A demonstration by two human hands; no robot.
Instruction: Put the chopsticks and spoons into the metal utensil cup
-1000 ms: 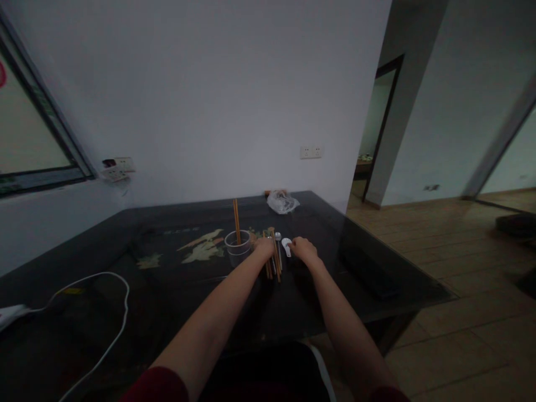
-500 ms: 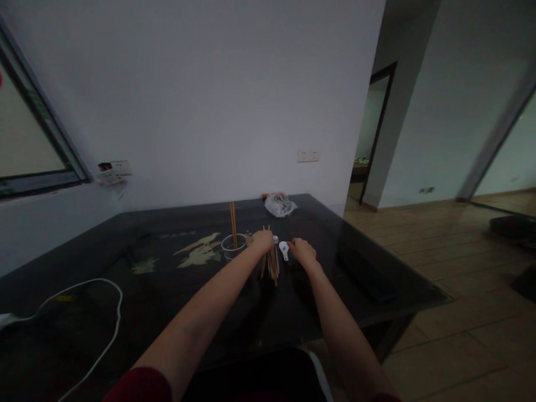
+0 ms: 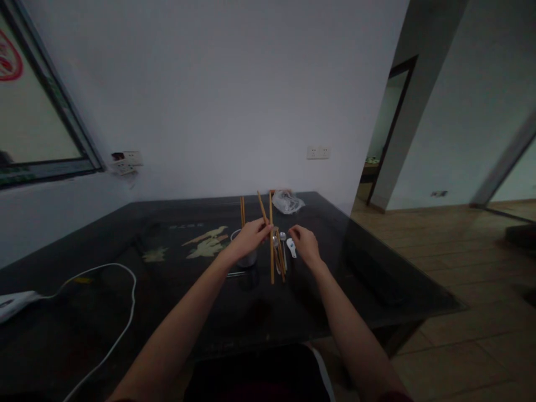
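Dark table: left hand grips chopsticks, partly obscuring cup; right hand curled, contents unclear

In the left grip: held chopsticks. Just beside and partly behind the left grip: a cup, with upright chopsticks in it. On the counter, between both grips: loose chopsticks and spoons, then a soup spoon just left of the right grip. Beyond both grips, near the wall: a bag. Well left of the left grip: a cable, joined to a power strip.
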